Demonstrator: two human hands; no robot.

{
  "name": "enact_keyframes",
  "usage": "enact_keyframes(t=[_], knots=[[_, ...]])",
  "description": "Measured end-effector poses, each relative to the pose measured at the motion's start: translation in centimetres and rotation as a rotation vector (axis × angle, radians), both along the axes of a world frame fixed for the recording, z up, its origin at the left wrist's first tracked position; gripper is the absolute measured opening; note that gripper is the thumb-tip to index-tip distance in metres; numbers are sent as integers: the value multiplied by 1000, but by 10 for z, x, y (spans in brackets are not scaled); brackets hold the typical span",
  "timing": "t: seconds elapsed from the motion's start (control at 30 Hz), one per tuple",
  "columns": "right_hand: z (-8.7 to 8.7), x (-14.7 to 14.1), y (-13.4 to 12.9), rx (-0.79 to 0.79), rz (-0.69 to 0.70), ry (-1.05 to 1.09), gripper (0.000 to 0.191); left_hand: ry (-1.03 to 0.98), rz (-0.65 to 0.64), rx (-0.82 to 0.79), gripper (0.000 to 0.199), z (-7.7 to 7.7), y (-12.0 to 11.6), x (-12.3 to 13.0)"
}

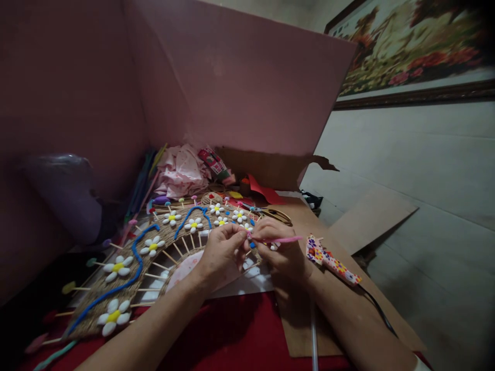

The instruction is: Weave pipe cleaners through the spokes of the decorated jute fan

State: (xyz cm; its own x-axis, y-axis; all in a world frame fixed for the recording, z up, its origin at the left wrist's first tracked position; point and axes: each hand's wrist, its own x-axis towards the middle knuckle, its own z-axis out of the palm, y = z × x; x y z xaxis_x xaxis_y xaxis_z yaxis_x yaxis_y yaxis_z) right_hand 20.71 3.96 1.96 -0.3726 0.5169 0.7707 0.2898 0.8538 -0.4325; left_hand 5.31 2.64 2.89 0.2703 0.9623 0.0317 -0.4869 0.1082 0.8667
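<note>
My left hand (pixel 226 250) and my right hand (pixel 280 250) meet fingertip to fingertip, both closed in a pinch. Between them is a pink pipe cleaner (pixel 284 239), its free end sticking out to the right past my right hand. Its worked end is small and partly hidden by my fingers. Beneath and to the left lies a curved, twine-wrapped craft piece (pixel 131 260). White-petalled flowers with yellow centres (pixel 118 268) and a wavy blue pipe cleaner (pixel 135 255) decorate it. Sticks with coloured tips (pixel 112 245) fan out from its outer edge.
Right of my hands lies a flower-patterned glue gun (pixel 334 263) with a black cord, on cardboard (pixel 299 324). Gold-handled scissors (pixel 276 215), red paper (pixel 265 189) and crumpled pink wrapping (pixel 181 170) sit behind. A clear glue stick (pixel 314 335) is near my right forearm. A pink panel (pixel 240 87) stands at the back.
</note>
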Motion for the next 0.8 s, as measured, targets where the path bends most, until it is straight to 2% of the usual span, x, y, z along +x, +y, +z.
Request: enact_keyframes(t=[0.17, 0.37, 0.5, 0.67, 0.8], knots=[[-3, -5, -3, 44, -70, -40, 11, -24, 45, -30, 25, -8, 0, 3], [-2, -3, -4, -151, -107, 128, 5, 106, 24, 80, 25, -8, 4, 0], [-3, 1, -1, -224, -74, 132, 5, 210, -52, 134, 26, -3, 4, -3], [1, 6, 0, -292, -97, 72, 6, 229, -137, 94, 25, -4, 2, -2], [1, 6, 0, -283, -64, 113, 7, 140, -19, 73, 23, 0, 1, -1]])
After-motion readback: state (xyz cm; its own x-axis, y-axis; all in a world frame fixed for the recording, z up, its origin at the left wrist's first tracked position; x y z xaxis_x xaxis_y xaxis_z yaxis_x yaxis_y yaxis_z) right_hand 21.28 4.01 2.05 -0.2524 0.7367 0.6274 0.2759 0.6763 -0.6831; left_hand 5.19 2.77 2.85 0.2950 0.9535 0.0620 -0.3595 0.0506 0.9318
